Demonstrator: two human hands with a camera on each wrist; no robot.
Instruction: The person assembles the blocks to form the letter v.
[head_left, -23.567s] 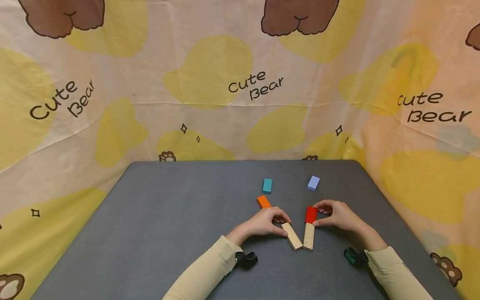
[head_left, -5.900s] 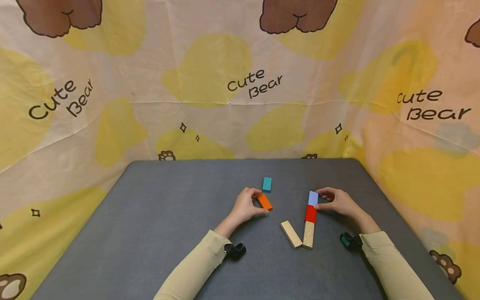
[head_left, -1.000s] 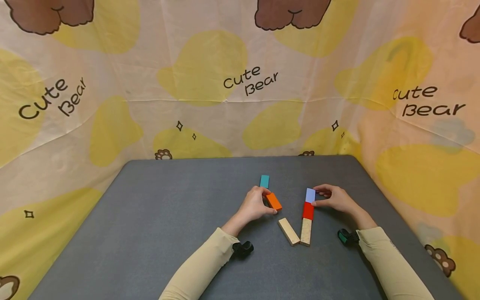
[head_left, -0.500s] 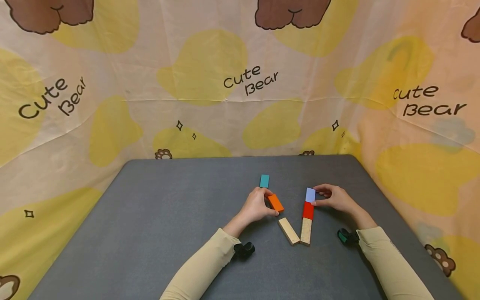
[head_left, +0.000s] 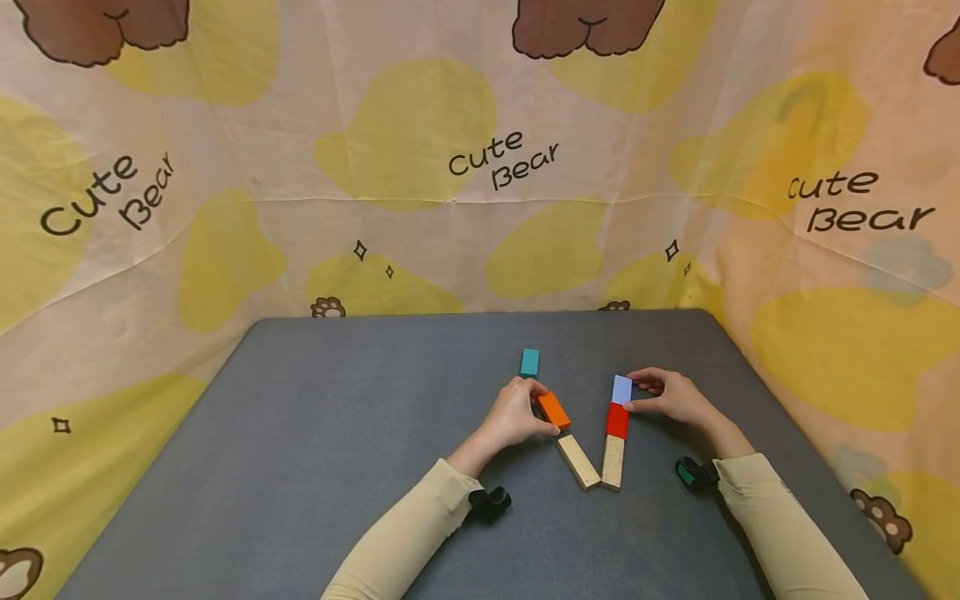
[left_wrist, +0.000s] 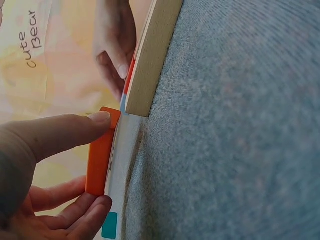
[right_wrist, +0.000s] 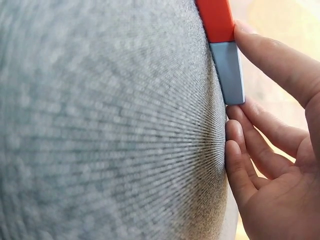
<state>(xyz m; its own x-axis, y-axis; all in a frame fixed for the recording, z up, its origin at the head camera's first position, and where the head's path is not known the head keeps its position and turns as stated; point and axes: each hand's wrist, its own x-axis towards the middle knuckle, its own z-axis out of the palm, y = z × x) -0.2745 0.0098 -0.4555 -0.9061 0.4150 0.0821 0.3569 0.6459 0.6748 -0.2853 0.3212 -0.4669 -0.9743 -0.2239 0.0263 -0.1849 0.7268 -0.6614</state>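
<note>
My left hand (head_left: 516, 413) pinches an orange block (head_left: 554, 411) between thumb and fingers; in the left wrist view the thumb lies at one end, the fingertips at the other. Just beyond the far end of a bare wooden block (head_left: 578, 462) sits that orange block; whether they touch I cannot tell. A second bare wooden block (head_left: 612, 463) meets the first at the near end, forming a V. In line beyond it lie a red block (head_left: 617, 421) and a light blue block (head_left: 622, 389). My right hand (head_left: 672, 402) holds the light blue block, thumb near its joint with the red.
A teal block (head_left: 530, 362) lies beyond my left hand. The grey tabletop (head_left: 360, 433) reaches back to a patterned cloth (head_left: 420, 167) hanging behind and at both sides.
Since the earliest frame, the light blue block has joined the red one's far end. My left hand has left the wooden block and brought the orange block rightward and nearer, to that block's end.
</note>
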